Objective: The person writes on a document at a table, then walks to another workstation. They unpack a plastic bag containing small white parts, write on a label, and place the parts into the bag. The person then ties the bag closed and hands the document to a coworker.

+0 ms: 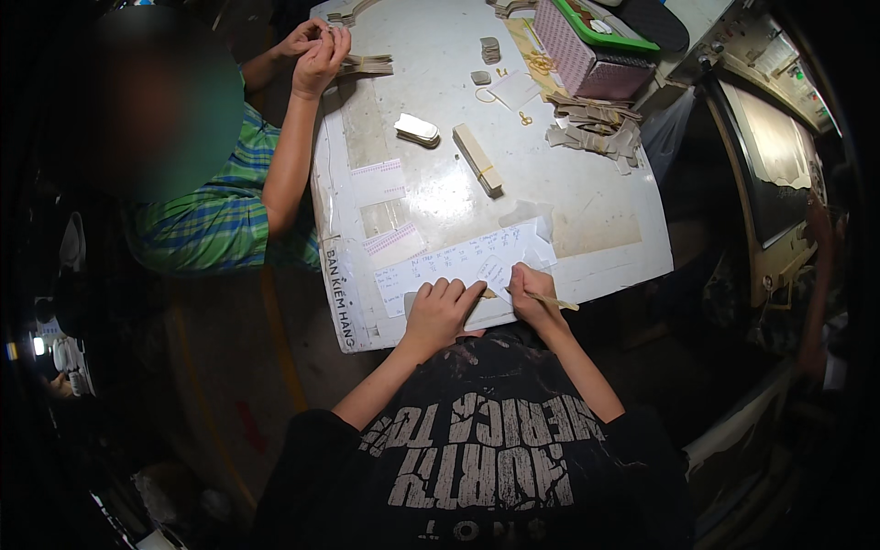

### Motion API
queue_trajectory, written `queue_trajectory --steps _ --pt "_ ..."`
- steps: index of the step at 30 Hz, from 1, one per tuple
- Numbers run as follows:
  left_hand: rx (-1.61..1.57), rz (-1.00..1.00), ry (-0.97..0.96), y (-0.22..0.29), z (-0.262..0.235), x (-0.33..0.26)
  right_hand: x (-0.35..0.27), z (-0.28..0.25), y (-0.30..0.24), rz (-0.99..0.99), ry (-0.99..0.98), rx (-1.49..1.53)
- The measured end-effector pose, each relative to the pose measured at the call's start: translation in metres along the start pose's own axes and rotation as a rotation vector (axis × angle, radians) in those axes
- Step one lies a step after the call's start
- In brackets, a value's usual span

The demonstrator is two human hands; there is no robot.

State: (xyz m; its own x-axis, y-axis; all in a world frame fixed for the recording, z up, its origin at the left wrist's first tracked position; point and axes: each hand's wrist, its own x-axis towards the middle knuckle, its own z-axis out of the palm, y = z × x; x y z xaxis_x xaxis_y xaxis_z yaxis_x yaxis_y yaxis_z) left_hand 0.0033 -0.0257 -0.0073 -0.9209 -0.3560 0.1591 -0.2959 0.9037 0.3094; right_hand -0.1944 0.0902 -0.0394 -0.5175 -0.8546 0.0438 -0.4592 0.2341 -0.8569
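My left hand [440, 310] lies knuckles-up on a white paper sheet [458, 261] at the near edge of the white table [440, 197]. Its fingers are curled together and press the sheet down. My right hand [532, 295] is just to the right of it and grips a thin tan pen-like stick [555, 301], whose tip touches the sheet beside blue handwriting. The two hands are almost touching.
A person in a green plaid shirt sits at the table's left side, both hands [316, 46] working small tan pieces. Also on the table: a white block [417, 128], a long tan block [478, 158], a pile of tan pieces [596, 124], a pink basket [587, 60].
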Motion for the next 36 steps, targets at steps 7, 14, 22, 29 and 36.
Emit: queue_trajectory --steps 7,14,22,29,36 --pt "-0.002 -0.004 -0.001 0.0000 0.0009 -0.0006 0.0001 0.0011 0.0003 -0.014 0.027 -0.024" --pt "-0.002 -0.011 -0.004 0.0005 0.0005 -0.0018 -0.0007 0.0017 -0.0004 -0.011 0.045 -0.010" --pt "0.007 -0.001 -0.014 0.0013 -0.0028 -0.0024 -0.0001 0.0024 -0.0008 0.033 0.049 0.005" --pt "0.009 0.004 0.002 0.0004 -0.0028 -0.0030 0.0002 0.0071 0.0006 -0.034 0.094 -0.032" --pt "0.016 0.001 -0.020 0.0009 -0.0086 -0.0020 0.0003 0.0073 0.0008 -0.018 0.094 -0.021"
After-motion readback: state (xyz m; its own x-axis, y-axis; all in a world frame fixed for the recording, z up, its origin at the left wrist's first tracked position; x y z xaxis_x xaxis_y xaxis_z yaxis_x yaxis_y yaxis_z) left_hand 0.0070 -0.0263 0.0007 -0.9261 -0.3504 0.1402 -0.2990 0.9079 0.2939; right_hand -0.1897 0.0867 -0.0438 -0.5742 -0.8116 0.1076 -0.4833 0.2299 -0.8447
